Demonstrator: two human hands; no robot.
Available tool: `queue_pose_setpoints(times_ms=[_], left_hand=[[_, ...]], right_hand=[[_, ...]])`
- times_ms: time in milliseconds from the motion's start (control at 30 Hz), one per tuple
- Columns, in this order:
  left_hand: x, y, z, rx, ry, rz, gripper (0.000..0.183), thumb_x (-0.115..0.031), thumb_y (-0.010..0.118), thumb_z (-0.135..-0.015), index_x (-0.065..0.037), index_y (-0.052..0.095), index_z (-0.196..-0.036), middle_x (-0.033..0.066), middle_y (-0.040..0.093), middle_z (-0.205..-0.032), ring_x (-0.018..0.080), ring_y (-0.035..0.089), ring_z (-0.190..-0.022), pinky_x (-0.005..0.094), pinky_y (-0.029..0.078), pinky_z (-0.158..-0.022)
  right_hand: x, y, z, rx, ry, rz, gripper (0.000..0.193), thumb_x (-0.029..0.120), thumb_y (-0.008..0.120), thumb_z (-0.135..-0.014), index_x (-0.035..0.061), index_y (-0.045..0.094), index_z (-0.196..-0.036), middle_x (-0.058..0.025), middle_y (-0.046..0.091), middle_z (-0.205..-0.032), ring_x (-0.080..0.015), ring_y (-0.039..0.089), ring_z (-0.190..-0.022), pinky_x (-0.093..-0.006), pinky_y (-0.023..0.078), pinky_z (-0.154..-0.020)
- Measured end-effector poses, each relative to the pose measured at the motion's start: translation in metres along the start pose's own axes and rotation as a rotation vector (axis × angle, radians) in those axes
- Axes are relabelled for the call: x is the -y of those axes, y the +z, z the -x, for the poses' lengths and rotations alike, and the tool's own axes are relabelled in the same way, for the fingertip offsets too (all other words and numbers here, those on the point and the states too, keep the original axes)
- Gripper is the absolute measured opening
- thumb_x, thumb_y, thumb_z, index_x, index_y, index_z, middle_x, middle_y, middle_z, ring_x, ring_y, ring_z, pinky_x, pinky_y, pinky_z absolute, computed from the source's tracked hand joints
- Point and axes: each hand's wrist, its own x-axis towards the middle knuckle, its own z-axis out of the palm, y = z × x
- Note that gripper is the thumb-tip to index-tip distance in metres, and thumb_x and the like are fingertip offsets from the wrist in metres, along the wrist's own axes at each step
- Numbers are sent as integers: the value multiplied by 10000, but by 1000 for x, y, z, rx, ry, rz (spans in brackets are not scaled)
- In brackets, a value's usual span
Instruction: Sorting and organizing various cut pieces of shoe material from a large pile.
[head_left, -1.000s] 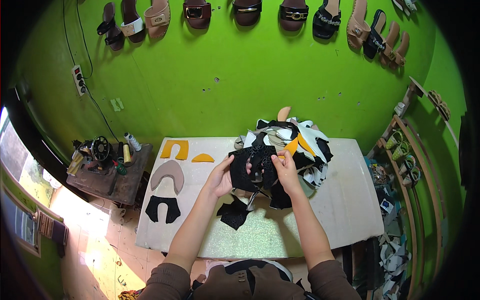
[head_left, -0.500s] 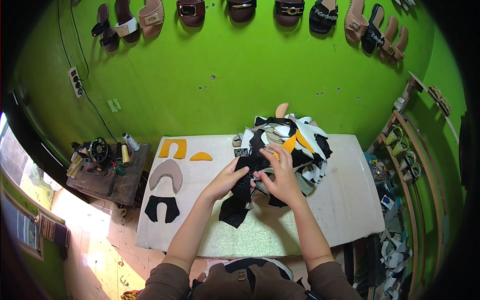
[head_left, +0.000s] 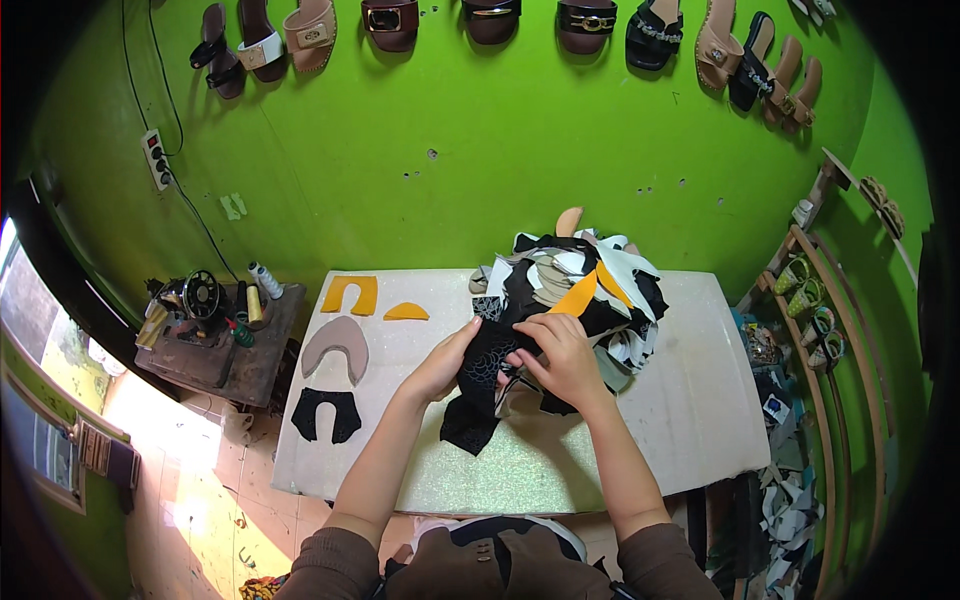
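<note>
A black patterned piece of fabric [head_left: 487, 362] is held up at the front of a heap of scraps [head_left: 575, 270]. My left hand [head_left: 443, 366] grips its left edge, thumb on top. My right hand [head_left: 563, 358] is closed on its right side, fingers bent over the cloth. Another part of black material [head_left: 468, 427] hangs or lies just below, toward me; whether it is the same piece I cannot tell. Black, white, grey and orange scraps make up the heap. At the left lie a yellow U-shaped piece [head_left: 333, 295], a yellow half-round [head_left: 406, 312], a grey-pink arch [head_left: 322, 340] and a black U-shaped piece [head_left: 308, 417].
The pieces rest on a pale table [head_left: 400, 475] against a green wall. A sewing machine [head_left: 200, 293] with thread cones stands on a small table at the left. Sandals [head_left: 390, 20] hang above. A wooden rack [head_left: 815, 330] and more scraps [head_left: 790, 510] are at the right.
My right hand's fingers have come down and closed over the black fabric. The fabric has turned so that more of its patterned face shows. The view has shifted slightly.
</note>
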Motion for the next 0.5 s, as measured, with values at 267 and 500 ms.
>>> queue_pose_setpoints(times_ms=[267, 500], left_hand=[[5, -5, 0, 87, -8, 29, 517, -406, 198, -987, -8, 487, -1149, 131, 641, -910, 187, 641, -717, 304, 543, -671], [6, -2, 3, 98, 16, 119, 468, -342, 215, -980, -6, 468, -1188, 146, 631, -973, 208, 643, -771, 320, 538, -726]], right_hand=[[-4, -3, 4, 6, -14, -5, 271, 147, 702, -695, 93, 609, -944, -53, 570, -943, -260, 548, -898, -372, 426, -784], [0, 0, 9, -74, 35, 31, 243, 155, 702, -701, 92, 617, -919, -47, 569, -913, -241, 553, -862, -360, 430, -731]])
